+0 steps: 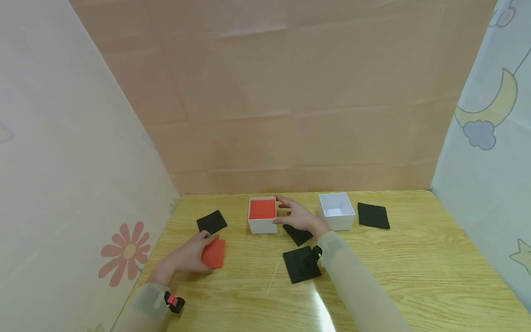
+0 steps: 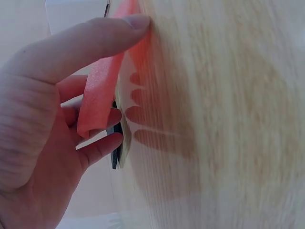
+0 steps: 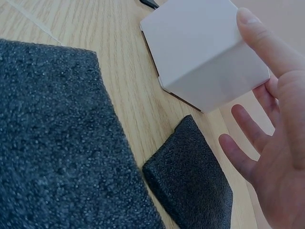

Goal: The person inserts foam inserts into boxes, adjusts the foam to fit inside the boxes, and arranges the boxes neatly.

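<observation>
Remotely, I record a creased tan backdrop (image 1: 290,92) behind a yellow wood-grain table (image 1: 415,267). There the right hand (image 1: 300,216), fingers loose, touches a square white box (image 1: 263,226); leftward, the left hand (image 1: 188,254) grasps a red foam square (image 1: 215,254).

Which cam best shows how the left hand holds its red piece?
Left wrist: the red piece is large and close there, between thumb and fingers of the left hand. Head shows its flat face, but small and partly covered; right wrist doesn't show it.
</observation>
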A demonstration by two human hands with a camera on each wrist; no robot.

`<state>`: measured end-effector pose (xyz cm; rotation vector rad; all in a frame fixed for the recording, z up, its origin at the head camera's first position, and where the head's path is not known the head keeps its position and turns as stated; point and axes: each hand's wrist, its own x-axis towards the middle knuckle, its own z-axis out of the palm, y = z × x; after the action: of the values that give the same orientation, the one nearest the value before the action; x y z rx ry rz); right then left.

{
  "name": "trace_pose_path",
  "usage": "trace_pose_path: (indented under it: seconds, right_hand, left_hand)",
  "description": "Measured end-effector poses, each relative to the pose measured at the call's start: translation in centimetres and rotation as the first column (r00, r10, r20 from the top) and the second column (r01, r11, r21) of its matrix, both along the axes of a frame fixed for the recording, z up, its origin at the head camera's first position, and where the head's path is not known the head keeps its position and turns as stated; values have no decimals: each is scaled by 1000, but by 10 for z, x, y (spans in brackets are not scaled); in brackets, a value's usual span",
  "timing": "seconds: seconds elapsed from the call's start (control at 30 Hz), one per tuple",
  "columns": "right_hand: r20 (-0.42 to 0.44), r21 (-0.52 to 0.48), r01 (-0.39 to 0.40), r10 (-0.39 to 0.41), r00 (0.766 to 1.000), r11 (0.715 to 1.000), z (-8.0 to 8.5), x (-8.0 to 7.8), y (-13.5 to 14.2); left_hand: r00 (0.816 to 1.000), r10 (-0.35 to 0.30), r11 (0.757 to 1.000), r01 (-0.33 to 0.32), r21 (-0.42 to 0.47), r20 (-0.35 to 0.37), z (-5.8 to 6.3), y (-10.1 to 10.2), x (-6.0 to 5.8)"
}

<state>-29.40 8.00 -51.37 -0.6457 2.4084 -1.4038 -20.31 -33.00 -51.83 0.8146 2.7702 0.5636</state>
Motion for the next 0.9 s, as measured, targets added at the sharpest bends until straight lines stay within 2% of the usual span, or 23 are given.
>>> trace_pose_path:
  seconds: [0.43, 0.77, 0.9]
  right_hand:
    - [-5, 8, 10, -10, 1000, 1000, -1, 1, 0]
    - [-5, -2, 7, -7, 1000, 1000, -1, 1, 0]
    - [-8, -8, 2, -3, 1000, 1000, -3, 0, 0]
  left_hand:
    - [993, 112, 993, -113, 40, 40, 9, 9, -2]
    - [994, 112, 987, -112, 112, 6, 22, 23, -10]
    - [994, 88, 990, -80, 119, -65, 25, 31, -14]
